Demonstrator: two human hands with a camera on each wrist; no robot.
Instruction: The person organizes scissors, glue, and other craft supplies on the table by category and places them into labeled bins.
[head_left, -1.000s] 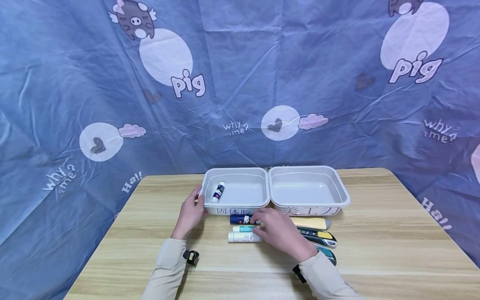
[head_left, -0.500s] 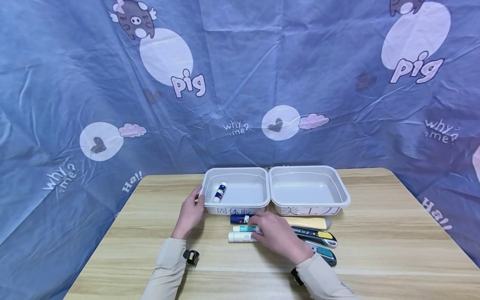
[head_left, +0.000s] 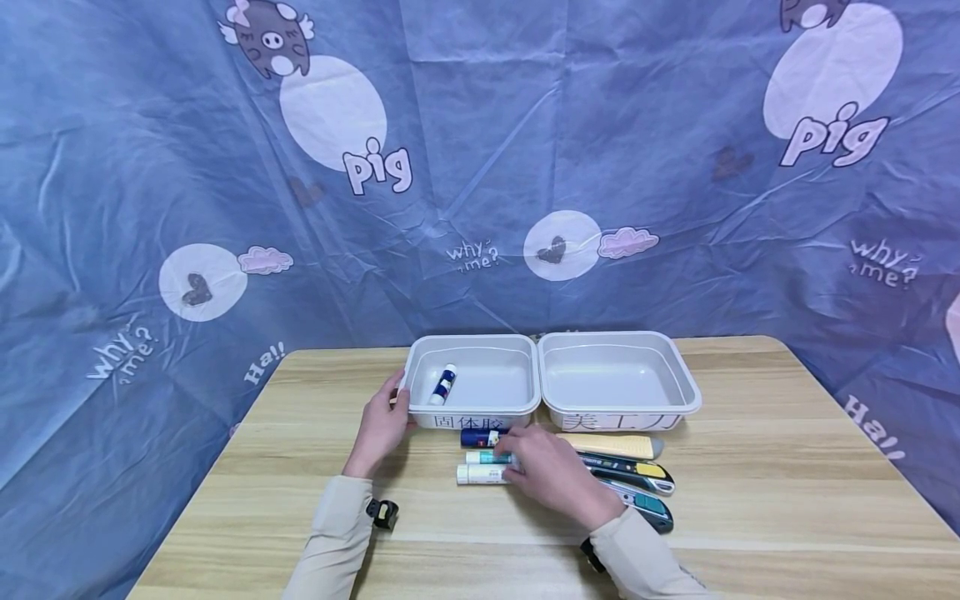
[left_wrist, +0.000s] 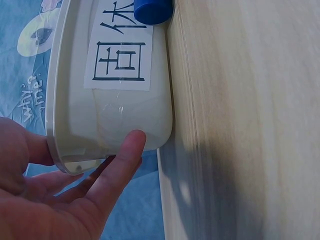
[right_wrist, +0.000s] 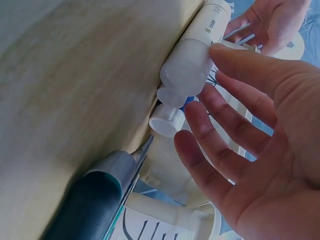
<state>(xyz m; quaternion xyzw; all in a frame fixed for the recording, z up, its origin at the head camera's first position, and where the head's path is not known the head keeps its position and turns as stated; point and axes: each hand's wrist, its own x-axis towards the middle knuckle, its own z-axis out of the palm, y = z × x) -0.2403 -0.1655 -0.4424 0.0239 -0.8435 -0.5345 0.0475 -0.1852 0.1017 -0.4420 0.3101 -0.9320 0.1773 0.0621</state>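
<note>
My left hand [head_left: 382, 425] holds the left end of a grey-white plastic box [head_left: 472, 410], thumb at its front corner and fingers by the rim and end wall. A blue-and-white glue stick [head_left: 444, 385] lies inside this box. In front of it lie three more glue sticks: a dark blue one [head_left: 478, 438], a teal-and-white one [head_left: 489, 457] and a white one [head_left: 480, 474]. Over their right ends is my right hand [head_left: 553, 471], which hides part of them. In the right wrist view its thumb tip meets the white glue stick [right_wrist: 192, 55], while the other fingers are loosely spread.
A second box [head_left: 618, 406] stands against the first on the right; both carry printed labels. Right of the glue sticks lie a yellow utility knife [head_left: 611, 446], a black-and-yellow one [head_left: 633, 472] and a teal one [head_left: 647, 504]. A blue printed cloth [head_left: 480, 167] hangs behind the table.
My right hand has shifted slightly left over the glue sticks, uncovering more of the knives. The glue stick inside the box has rolled a little to the right. My left hand stays in place.
</note>
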